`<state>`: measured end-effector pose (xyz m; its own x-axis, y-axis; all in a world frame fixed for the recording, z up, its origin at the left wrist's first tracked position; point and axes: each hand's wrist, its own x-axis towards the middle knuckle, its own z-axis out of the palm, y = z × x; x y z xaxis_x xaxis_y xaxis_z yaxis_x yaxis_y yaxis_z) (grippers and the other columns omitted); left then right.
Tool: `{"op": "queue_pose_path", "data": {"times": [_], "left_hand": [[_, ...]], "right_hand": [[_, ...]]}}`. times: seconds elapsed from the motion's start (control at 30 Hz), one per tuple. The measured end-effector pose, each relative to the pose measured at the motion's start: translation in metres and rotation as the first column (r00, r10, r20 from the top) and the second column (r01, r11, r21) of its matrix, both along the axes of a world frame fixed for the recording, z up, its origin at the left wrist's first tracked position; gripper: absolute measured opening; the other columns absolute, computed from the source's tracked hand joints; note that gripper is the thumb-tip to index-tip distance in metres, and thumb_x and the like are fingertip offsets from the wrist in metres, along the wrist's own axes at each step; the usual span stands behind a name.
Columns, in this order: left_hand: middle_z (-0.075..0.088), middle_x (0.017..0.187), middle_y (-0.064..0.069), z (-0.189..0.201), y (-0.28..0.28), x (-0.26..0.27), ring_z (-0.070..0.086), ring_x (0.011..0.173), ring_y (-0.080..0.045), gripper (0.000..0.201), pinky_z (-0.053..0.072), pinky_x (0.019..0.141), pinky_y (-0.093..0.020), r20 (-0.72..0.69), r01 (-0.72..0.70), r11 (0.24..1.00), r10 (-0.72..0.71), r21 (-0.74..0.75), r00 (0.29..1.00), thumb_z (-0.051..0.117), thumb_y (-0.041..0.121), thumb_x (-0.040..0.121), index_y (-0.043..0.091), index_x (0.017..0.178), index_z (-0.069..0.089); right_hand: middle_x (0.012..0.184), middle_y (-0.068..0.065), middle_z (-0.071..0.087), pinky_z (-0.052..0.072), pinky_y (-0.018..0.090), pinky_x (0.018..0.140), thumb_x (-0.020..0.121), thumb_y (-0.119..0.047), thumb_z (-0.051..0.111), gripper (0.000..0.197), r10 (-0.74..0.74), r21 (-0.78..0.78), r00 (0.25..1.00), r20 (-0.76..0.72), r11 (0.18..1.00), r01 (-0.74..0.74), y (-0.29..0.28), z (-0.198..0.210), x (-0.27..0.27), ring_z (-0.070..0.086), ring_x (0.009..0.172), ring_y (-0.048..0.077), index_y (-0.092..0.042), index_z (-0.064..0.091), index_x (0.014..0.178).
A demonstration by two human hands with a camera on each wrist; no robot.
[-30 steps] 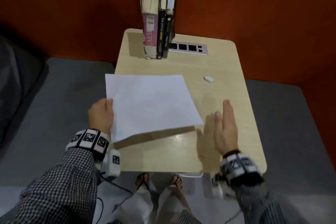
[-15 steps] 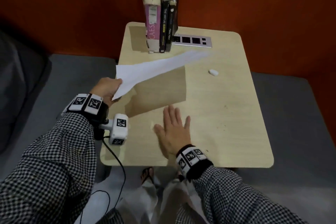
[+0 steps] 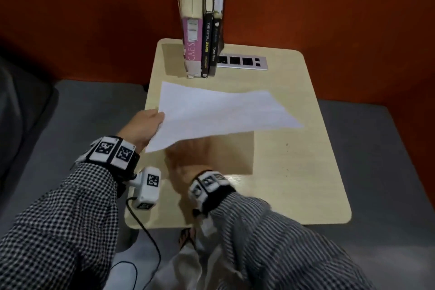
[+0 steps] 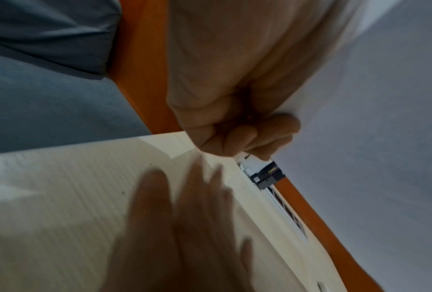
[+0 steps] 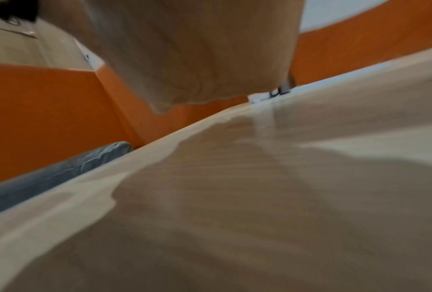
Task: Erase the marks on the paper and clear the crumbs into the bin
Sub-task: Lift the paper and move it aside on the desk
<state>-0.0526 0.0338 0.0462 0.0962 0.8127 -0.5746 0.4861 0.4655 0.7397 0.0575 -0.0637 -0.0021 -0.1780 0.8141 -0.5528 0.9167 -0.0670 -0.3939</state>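
My left hand [image 3: 150, 125] pinches the left edge of the white paper [image 3: 223, 113] and holds the sheet lifted off the wooden table [image 3: 294, 172], tilted up on the left. In the left wrist view its curled fingers [image 4: 247, 138] grip the sheet's underside [image 4: 372, 118]. My right hand [image 3: 188, 155] lies flat on the table beneath the raised paper, blurred by motion, with its fingers [image 4: 184, 207] straight and spread. A few tiny dark specks [image 3: 287, 145] dot the table to the right. The eraser and a bin are not visible in the head view.
Three books [image 3: 202, 30] stand upright at the table's back edge, next to a socket panel [image 3: 242, 62] set into the top. Grey upholstered seating [image 3: 70, 113] flanks the table on both sides. An orange wall [image 3: 329, 7] rises behind.
The paper has swung from steeply tilted back to a flatter pose over the table. My right hand has slid left and forward under it across the tabletop.
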Motion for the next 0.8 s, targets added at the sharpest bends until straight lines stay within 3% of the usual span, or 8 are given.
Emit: {"op": "queue_pose_path", "data": {"times": [0.07,0.17,0.23,0.4,0.53,0.63,0.73,0.8], "left_hand": [[0.058,0.116,-0.007,-0.003,-0.007,0.006,0.055,0.093,-0.023,0.025,0.039,0.077,-0.029,0.011,0.036,0.998,-0.037,0.051,0.999,0.039,0.022,0.104,0.01,0.114,0.058],[0.054,0.108,-0.004,-0.004,-0.011,0.005,0.052,0.089,-0.019,0.019,0.038,0.076,-0.028,-0.01,0.059,0.994,-0.058,0.087,0.998,0.038,0.022,0.104,0.014,0.097,0.053],[0.054,0.111,-0.002,-0.01,-0.015,-0.006,0.051,0.1,-0.018,0.016,0.037,0.088,-0.031,-0.048,0.058,0.995,-0.054,0.076,0.997,0.039,0.023,0.104,0.016,0.1,0.053],[0.047,0.107,-0.006,-0.03,-0.036,-0.035,0.041,0.098,-0.016,0.021,0.026,0.086,-0.028,-0.148,0.042,0.999,-0.038,0.026,0.988,0.04,0.021,0.104,0.009,0.106,0.056],[0.049,0.138,-0.019,-0.049,-0.04,-0.031,0.047,0.115,-0.025,0.039,0.032,0.095,-0.034,-0.2,0.053,0.999,-0.051,0.004,0.978,0.04,0.021,0.103,-0.007,0.128,0.052],[0.049,0.139,-0.023,-0.061,-0.04,-0.025,0.048,0.108,-0.023,0.031,0.031,0.088,-0.031,-0.184,0.034,0.999,-0.034,-0.002,0.982,0.041,0.021,0.103,-0.002,0.108,0.061],[0.057,0.125,-0.018,-0.065,-0.038,-0.03,0.051,0.101,-0.025,0.033,0.032,0.085,-0.032,-0.175,0.002,0.999,0.005,0.037,0.985,0.042,0.022,0.102,-0.005,0.111,0.058],[0.056,0.124,-0.018,-0.066,-0.038,-0.035,0.051,0.106,-0.027,0.033,0.032,0.087,-0.031,-0.186,-0.028,0.998,0.039,0.062,0.982,0.043,0.022,0.102,-0.004,0.116,0.058]], "right_hand": [[0.133,0.021,0.048,0.034,0.047,0.099,0.097,-0.022,0.041,0.036,-0.038,-0.15,0.997,-0.073,0.988,0.027,0.016,0.011,-0.015,0.043,0.124,0.036,-0.004,0.047,0.128],[0.134,0.018,0.05,0.037,0.052,0.088,0.094,-0.025,0.047,0.036,-0.084,-0.175,0.996,0.009,0.981,0.084,0.013,0.018,0.022,0.044,0.124,0.037,-0.006,0.052,0.124],[0.139,0.015,0.046,0.035,0.045,0.104,0.089,-0.019,0.057,0.04,-0.097,-0.291,0.995,0.037,0.951,0.103,-0.009,0.016,0.07,0.042,0.127,0.033,-0.007,0.051,0.127],[0.157,0.004,-0.007,0.002,0.058,0.113,0.097,-0.026,0.033,0.059,-0.483,0.202,0.834,0.267,0.874,0.442,-0.024,-0.011,0.147,-0.003,0.144,0.025,-0.015,0.001,0.146],[0.136,0.022,0.045,0.021,0.057,0.107,0.098,-0.03,0.031,0.042,-0.237,-0.041,0.959,0.153,0.968,0.246,-0.066,0.004,0.088,0.038,0.129,0.038,-0.005,0.049,0.126],[0.116,0.018,0.062,-0.002,0.058,0.112,0.095,-0.052,0.016,0.065,-0.167,-0.048,0.975,0.143,0.983,0.175,-0.091,0.001,0.062,0.05,0.119,0.031,-0.009,0.064,0.104],[0.154,0.005,0.022,-0.018,0.061,0.107,0.095,-0.042,0.021,0.052,-0.189,0.049,0.937,0.293,0.982,0.183,-0.092,-0.026,0.122,0.005,0.144,0.022,-0.017,0.036,0.138],[0.157,0.0,-0.009,-0.014,0.064,0.108,0.096,-0.041,0.021,0.056,-0.246,0.112,0.92,0.306,0.969,0.222,-0.098,-0.024,0.154,-0.013,0.143,0.019,-0.02,0.008,0.146]]}}
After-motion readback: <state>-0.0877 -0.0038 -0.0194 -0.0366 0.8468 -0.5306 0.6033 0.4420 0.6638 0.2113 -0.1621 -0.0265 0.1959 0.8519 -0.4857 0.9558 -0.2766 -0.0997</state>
